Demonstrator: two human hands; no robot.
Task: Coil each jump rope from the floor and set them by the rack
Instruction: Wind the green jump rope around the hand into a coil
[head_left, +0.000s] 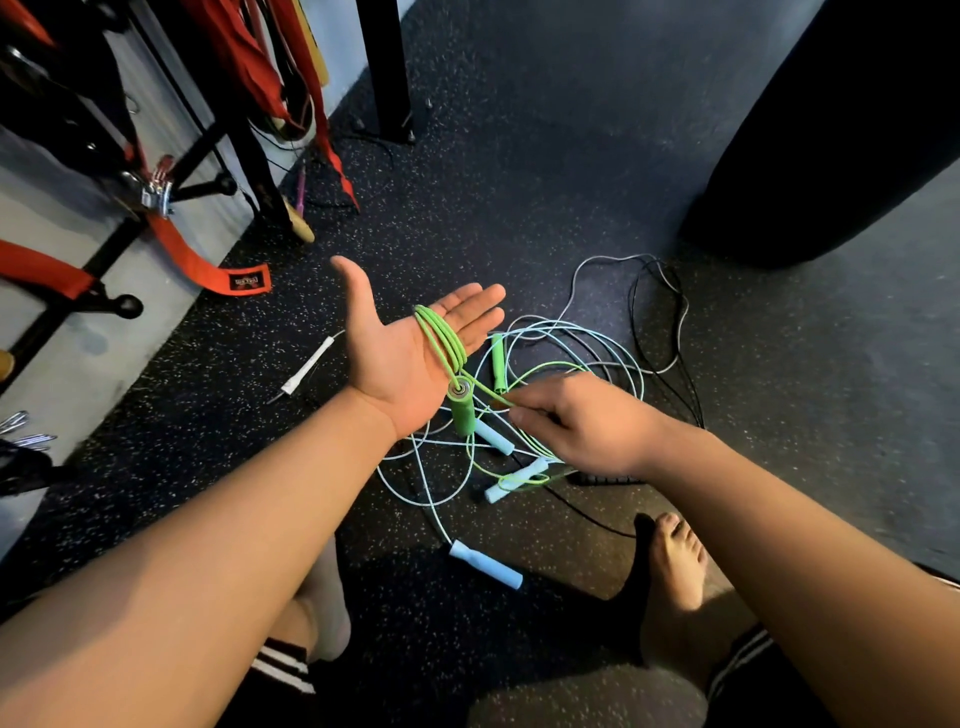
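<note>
My left hand (400, 353) is held flat, palm up, fingers apart. Loops of the green jump rope (441, 338) are wound across its palm, and one green handle (461, 410) hangs below its heel. My right hand (576, 423) pinches the green cord just right of that handle. The second green handle (498, 366) lies on the floor beyond. Under both hands sits a tangle: a light blue rope (571, 332) with handles (485, 564) near my feet, a white handle (307, 366) to the left, and a black rope (670, 332) to the right.
The rack (171, 156) with orange straps (208, 265) stands along the wall at the left. A black post (384, 67) rises at top centre. A large black punching bag (831, 130) fills the upper right. My bare foot (675, 561) rests on the speckled floor.
</note>
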